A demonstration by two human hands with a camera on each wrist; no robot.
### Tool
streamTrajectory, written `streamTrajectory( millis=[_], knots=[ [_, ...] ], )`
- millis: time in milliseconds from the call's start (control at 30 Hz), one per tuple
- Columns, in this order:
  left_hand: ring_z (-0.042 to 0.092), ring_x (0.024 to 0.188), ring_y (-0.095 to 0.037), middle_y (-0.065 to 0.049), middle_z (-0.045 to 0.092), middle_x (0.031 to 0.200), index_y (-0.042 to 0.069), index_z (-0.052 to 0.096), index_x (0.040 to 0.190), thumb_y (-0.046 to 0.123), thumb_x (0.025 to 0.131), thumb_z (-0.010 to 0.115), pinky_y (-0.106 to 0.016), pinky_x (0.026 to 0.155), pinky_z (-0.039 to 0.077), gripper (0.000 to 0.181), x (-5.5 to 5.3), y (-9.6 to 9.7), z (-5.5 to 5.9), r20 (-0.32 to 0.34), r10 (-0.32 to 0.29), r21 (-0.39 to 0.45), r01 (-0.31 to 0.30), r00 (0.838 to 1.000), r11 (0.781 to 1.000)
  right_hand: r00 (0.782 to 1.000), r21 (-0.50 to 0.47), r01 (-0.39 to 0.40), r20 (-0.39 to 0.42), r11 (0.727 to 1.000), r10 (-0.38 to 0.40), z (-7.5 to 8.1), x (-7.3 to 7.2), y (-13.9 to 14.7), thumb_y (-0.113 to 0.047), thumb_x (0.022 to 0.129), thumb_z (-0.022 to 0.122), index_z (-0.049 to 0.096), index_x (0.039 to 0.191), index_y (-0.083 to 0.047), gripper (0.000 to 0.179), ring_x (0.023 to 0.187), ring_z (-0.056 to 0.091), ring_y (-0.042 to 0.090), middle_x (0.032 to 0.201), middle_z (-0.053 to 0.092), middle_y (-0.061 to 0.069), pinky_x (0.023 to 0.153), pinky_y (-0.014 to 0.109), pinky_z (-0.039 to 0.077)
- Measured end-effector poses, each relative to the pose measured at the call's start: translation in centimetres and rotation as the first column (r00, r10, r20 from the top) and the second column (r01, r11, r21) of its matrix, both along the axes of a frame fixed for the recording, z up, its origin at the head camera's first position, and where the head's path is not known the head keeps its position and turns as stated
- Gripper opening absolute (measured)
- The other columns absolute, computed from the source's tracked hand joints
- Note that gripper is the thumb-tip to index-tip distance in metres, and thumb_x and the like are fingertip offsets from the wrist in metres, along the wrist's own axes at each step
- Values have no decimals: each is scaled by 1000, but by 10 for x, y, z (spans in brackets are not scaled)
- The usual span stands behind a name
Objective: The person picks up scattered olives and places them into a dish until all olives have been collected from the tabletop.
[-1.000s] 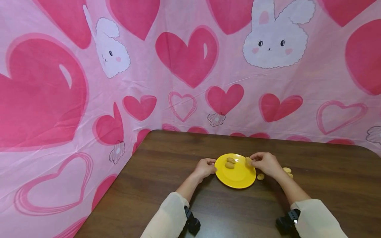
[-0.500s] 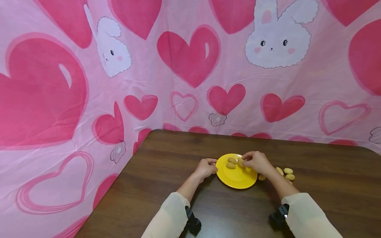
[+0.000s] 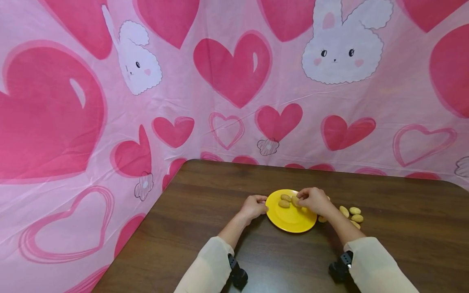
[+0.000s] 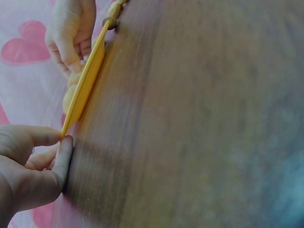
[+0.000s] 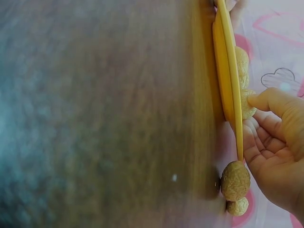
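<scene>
A yellow plate lies on the brown table, its left rim pinched between the thumb and fingers of my left hand. Two oval, tan, wrinkled nuts rest on its upper left part. Right beside them, my right hand pinches a third nut low over the plate's surface, thumb on top of it in the right wrist view. That third nut is partly covered by the fingers in the head view. In the left wrist view, the plate shows edge-on with the left thumb under its rim.
Several more tan nuts lie on the table to the right of the plate. One nut sits close by the plate's right rim, partly behind the right wrist in the head view. A pink heart-patterned cloth hangs behind the table.
My right hand has carried the nut leftward from the plate's right edge to beside the other two, then lowered slightly. My left hand has kept its hold on the rim.
</scene>
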State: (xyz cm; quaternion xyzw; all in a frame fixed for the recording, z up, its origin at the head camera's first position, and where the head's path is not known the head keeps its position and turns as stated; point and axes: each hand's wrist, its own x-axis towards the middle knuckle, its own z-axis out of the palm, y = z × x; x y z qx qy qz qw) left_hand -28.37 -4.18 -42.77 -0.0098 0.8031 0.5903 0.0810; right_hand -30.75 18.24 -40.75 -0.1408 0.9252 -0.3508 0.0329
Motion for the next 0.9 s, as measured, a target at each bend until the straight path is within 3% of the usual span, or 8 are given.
streamTrajectory(
  millis=[333, 733, 900],
  knots=[
    [56, 78, -14, -5, 58, 89, -5, 61, 118, -8, 80, 65, -28, 73, 54, 39, -1, 0, 0, 15, 8, -13, -8, 1000, 1000, 999, 7, 5, 45, 1000, -5, 2, 0, 1, -13, 84, 70, 69, 100, 2, 22, 77, 54, 20, 86, 64, 6, 70, 31, 51],
    [54, 74, -12, -5, 58, 87, -6, 62, 117, -9, 79, 64, -24, 67, 52, 38, 0, 0, -2, -3, -3, -7, 3, 1000, 1000, 999, -21, -36, 3, 999, 36, 2, 0, 8, -23, 83, 70, 70, 101, 1, 29, 78, 55, 23, 89, 66, 11, 70, 33, 52],
    [53, 73, -12, -4, 58, 86, -7, 62, 116, -10, 78, 63, -22, 65, 50, 38, -1, -1, -3, -19, -6, -13, 6, 1000, 1000, 1000, -47, -17, -5, 999, 16, 2, 2, 12, -16, 83, 68, 69, 102, 3, 26, 78, 56, 24, 91, 66, 14, 71, 34, 53]
  ],
)
